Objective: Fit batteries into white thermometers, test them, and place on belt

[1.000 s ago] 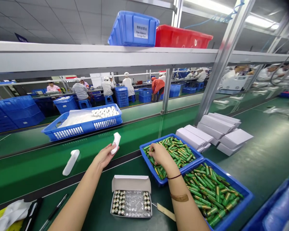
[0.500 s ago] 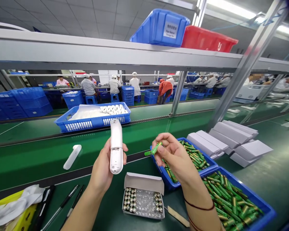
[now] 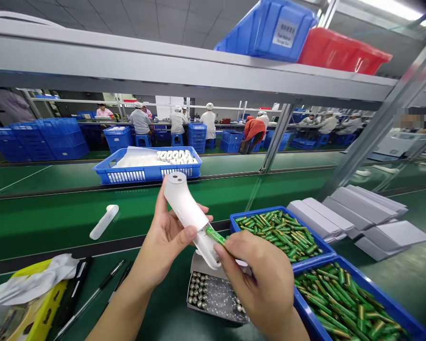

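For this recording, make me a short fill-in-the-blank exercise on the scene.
Of the left hand and right hand, the ____ pinches the slim green cylindrical battery.
On the long pale shelf, the blue plastic bin stands to the picture's ____ of the red plastic bin.
Rectangular blue plastic trays of green cylindrical batteries number ____.
Missing words: right; left; two.

Factory; capped workers (image 3: 208,124), stacked blue crates (image 3: 197,138)

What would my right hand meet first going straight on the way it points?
Likely the white device, at its open compartment, where the battery in your right hand points; the exact gap is unclear.
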